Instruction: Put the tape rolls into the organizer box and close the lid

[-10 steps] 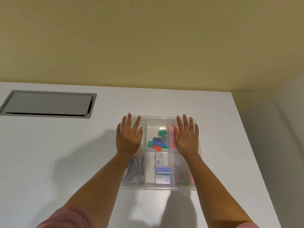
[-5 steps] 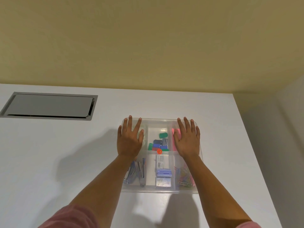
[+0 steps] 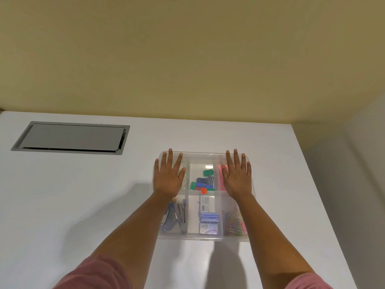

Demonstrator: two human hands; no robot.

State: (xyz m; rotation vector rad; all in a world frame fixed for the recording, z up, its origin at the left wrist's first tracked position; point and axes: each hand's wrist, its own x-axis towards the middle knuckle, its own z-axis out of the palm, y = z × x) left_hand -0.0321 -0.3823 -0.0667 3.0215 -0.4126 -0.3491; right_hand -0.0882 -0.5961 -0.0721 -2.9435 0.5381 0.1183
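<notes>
Clear plastic makes up the organizer box (image 3: 205, 236), which sits on the white bench (image 3: 83, 195) with its lid (image 3: 205, 157) already lying flat on top. The box is roughly square in this view, slightly deeper than wide, its near edge facing the person and its far edge toward the wall; six compartments show through the lid. The tape rolls themselves are hard to make out: something pale and round shows dimly in the far-left compartment, mostly hidden under a palm, so I cannot say for certain they are there.

The left hand (image 3: 167, 178) lies flat with fingers spread wide over the far-left compartment, holding nothing. The right hand (image 3: 236, 178) mirrors it over the far-right compartment, also splayed and empty, covering pink sticky notes (image 3: 221, 178). Both hands lie directly on the lid's far half, so the box is beneath them, not off to either side, and neither is nearer.

Between the hands, the far-middle compartment holds coloured binder clips (image 3: 203, 183). The near row holds staplers (image 3: 177, 215) on the left, staple boxes (image 3: 209, 217) in the middle and paper clips (image 3: 234, 223) on the right. My judgement: the lid is being pressed shut along the far edge, and the near half looks not yet pressed.
</notes>
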